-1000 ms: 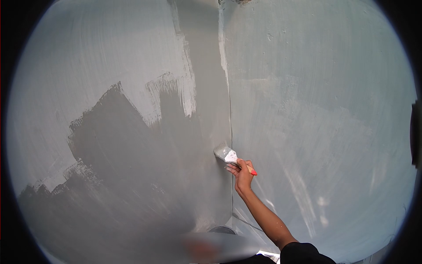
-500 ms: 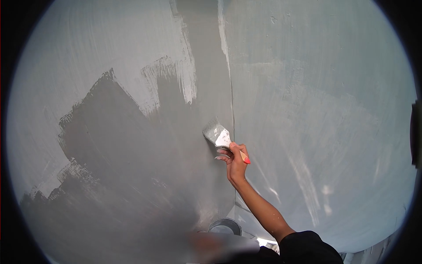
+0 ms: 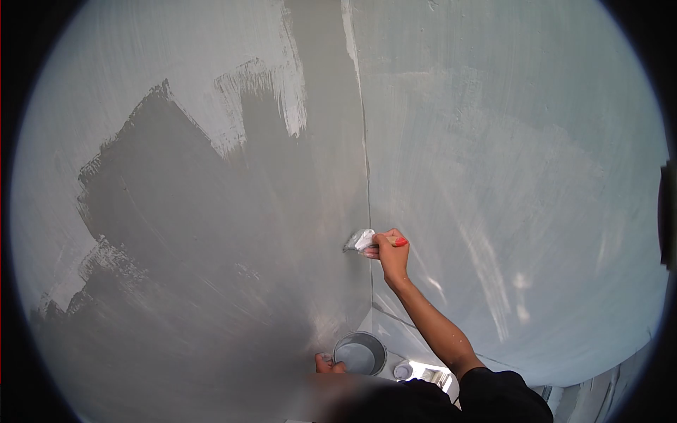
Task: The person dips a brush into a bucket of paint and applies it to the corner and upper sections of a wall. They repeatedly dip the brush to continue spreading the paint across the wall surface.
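My right hand is closed round the wooden, red-tipped handle of a paintbrush. Its ferrule is smeared with white, and the bristles point left against the dark grey wall, just left of the corner line. Low in the view, my left hand grips the near left rim of a dark bucket with grey paint inside. A blur hides part of the left wrist and forearm.
Paler, unpainted-looking patches with ragged edges cover the upper left wall. To the right of the corner stands a blue-grey wall. A small pale container sits below, beside a bright patch on the floor.
My right hand has brought the brush downward and slightly right, turning it nearer to level. The bucket and my left hand show more fully at the bottom; the view has shifted a little.
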Tool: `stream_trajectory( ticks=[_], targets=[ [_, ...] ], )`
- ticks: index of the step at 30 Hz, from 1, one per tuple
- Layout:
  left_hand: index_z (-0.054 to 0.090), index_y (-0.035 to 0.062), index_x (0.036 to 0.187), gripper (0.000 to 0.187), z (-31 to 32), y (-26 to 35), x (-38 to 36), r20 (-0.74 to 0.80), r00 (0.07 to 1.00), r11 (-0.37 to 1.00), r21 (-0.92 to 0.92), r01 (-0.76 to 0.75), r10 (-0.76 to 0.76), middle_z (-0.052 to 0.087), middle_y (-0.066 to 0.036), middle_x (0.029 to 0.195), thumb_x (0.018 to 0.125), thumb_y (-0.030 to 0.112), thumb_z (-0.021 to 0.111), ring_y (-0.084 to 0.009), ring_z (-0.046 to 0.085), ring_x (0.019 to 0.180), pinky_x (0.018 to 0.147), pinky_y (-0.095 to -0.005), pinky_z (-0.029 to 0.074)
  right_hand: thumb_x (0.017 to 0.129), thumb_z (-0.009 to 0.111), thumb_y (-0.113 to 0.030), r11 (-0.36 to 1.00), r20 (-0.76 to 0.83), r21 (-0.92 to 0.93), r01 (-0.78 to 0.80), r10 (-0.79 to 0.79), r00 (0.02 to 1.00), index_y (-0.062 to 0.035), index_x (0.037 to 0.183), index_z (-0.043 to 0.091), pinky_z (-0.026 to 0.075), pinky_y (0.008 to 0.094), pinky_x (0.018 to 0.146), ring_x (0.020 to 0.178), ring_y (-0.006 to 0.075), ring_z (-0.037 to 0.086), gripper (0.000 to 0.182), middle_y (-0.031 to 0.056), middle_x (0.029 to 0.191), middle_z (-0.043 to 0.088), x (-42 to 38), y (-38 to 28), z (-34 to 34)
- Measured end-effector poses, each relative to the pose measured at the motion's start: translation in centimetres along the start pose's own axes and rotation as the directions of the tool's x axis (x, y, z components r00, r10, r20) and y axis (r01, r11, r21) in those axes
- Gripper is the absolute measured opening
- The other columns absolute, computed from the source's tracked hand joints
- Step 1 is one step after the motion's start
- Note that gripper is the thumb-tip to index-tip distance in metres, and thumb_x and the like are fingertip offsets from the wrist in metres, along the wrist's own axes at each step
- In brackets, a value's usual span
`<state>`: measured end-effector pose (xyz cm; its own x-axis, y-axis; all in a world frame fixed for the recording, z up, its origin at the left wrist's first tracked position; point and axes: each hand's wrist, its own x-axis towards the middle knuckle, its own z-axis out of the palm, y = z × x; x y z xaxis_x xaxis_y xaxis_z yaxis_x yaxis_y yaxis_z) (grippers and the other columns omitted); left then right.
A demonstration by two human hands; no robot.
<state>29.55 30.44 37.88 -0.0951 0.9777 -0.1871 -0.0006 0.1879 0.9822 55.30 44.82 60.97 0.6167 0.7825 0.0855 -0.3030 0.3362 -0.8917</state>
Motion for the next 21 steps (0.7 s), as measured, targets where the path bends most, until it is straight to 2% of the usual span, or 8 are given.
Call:
stream_trajectory(
  ticks=[5, 7, 9, 12, 15, 16, 20, 21],
  targets=[
    [0.043, 0.0034, 0.108, 0.046, -0.3, -0.5, -0.4, 0.021, 1.0, 0.993, -0.114, 0.001, 0.002, 0.06, -0.009, 0.076, 0.067, -0.008, 0.061, -0.0164, 0.059, 0.059, 0.043, -0.0337, 0.05, 0.088, 0.065, -0.005, 0.985, 0.093, 0.062, 0.164, -0.169, 0.981, 0.0019, 0.088, 0.059, 0.063, 0.0302, 0.058, 0.062, 0.0208, 0.071, 0.009, 0.0155, 0.083, 0.068, -0.3, -11.8, 6.7],
    [0.042, 0.0036, 0.109, 0.047, -0.8, -2.8, 0.4, 0.022, 1.0, 0.999, -0.05, -0.02, 0.021, 0.061, -0.01, 0.076, 0.067, -0.009, 0.061, -0.0164, 0.06, 0.058, 0.043, -0.0336, 0.05, 0.088, 0.064, -0.006, 0.976, 0.108, 0.103, 0.192, -0.202, 0.973, 0.0035, 0.092, 0.058, 0.064, 0.0304, 0.06, 0.064, 0.0217, 0.072, 0.012, 0.0172, 0.087, 0.068, 0.3, -15.1, 7.9],
    [0.042, 0.0036, 0.109, 0.047, -0.8, -2.9, 0.3, 0.026, 1.0, 0.999, -0.041, -0.014, 0.015, 0.061, -0.01, 0.076, 0.068, -0.009, 0.061, -0.0162, 0.06, 0.058, 0.042, -0.0334, 0.05, 0.091, 0.063, -0.007, 0.965, 0.132, 0.179, 0.191, -0.216, 0.968, 0.0044, 0.098, 0.056, 0.065, 0.0317, 0.067, 0.071, 0.023, 0.073, 0.015, 0.019, 0.094, 0.068, 0.8, -18.4, 8.8],
    [0.043, 0.0045, 0.108, 0.047, -0.5, -0.6, -0.4, 0.021, 1.0, 0.997, -0.081, 0.012, -0.01, 0.06, -0.009, 0.075, 0.067, -0.01, 0.06, -0.0156, 0.058, 0.056, 0.041, -0.0326, 0.048, 0.094, 0.063, -0.009, 0.878, 0.158, 0.418, 0.233, -0.323, 0.933, 0.0035, 0.103, 0.054, 0.066, 0.0332, 0.075, 0.078, 0.0243, 0.073, 0.018, 0.0203, 0.099, 0.067, 1.1, -22.2, 10.2],
    [0.043, 0.0064, 0.107, 0.046, -0.4, -1.1, -0.2, 0.003, 1.0, 0.996, -0.094, -0.011, 0.011, 0.06, -0.009, 0.074, 0.067, -0.013, 0.057, -0.015, 0.057, 0.052, 0.037, -0.0312, 0.046, 0.096, 0.063, -0.01, 0.803, 0.129, 0.499, 0.327, -0.441, 0.888, 0.0022, 0.103, 0.053, 0.065, 0.0337, 0.08, 0.082, 0.0251, 0.073, 0.017, 0.0208, 0.101, 0.067, 1.7, -22.0, 11.0],
    [0.043, 0.0065, 0.107, 0.046, -0.5, -1.1, -0.2, 0.0, 1.0, 0.995, -0.102, -0.012, 0.012, 0.06, -0.009, 0.074, 0.067, -0.013, 0.057, -0.0151, 0.057, 0.052, 0.037, -0.0312, 0.046, 0.097, 0.063, -0.011, 0.811, 0.144, 0.494, 0.313, -0.431, 0.891, 0.0014, 0.102, 0.052, 0.065, 0.0345, 0.078, 0.081, 0.0255, 0.073, 0.017, 0.0207, 0.101, 0.067, 2.2, -20.2, 11.0],
    [0.044, 0.0025, 0.107, 0.045, -1.2, -4.5, 0.7, -0.024, 0.993, 0.99, -0.084, -0.117, 0.115, 0.061, -0.009, 0.075, 0.067, -0.009, 0.061, -0.0167, 0.06, 0.059, 0.043, -0.0338, 0.049, 0.098, 0.064, -0.014, 0.861, 0.058, 0.491, 0.132, -0.184, 0.981, -0.0053, 0.101, 0.051, 0.064, 0.0433, 0.075, 0.087, 0.028, 0.073, 0.016, 0.0184, 0.107, 0.067, 2.4, -6.4, 6.9],
    [0.044, 0.0025, 0.106, 0.045, -1.3, -4.1, 0.6, -0.039, 0.995, 0.993, -0.063, -0.099, 0.097, 0.06, -0.009, 0.075, 0.067, -0.008, 0.061, -0.0166, 0.059, 0.058, 0.043, -0.0339, 0.049, 0.098, 0.063, -0.016, 0.877, 0.041, 0.474, 0.079, -0.111, 0.993, -0.0075, 0.1, 0.051, 0.063, 0.0458, 0.075, 0.09, 0.0293, 0.072, 0.015, 0.0172, 0.109, 0.067, 1.8, -3.3, 4.8]
  ],
)
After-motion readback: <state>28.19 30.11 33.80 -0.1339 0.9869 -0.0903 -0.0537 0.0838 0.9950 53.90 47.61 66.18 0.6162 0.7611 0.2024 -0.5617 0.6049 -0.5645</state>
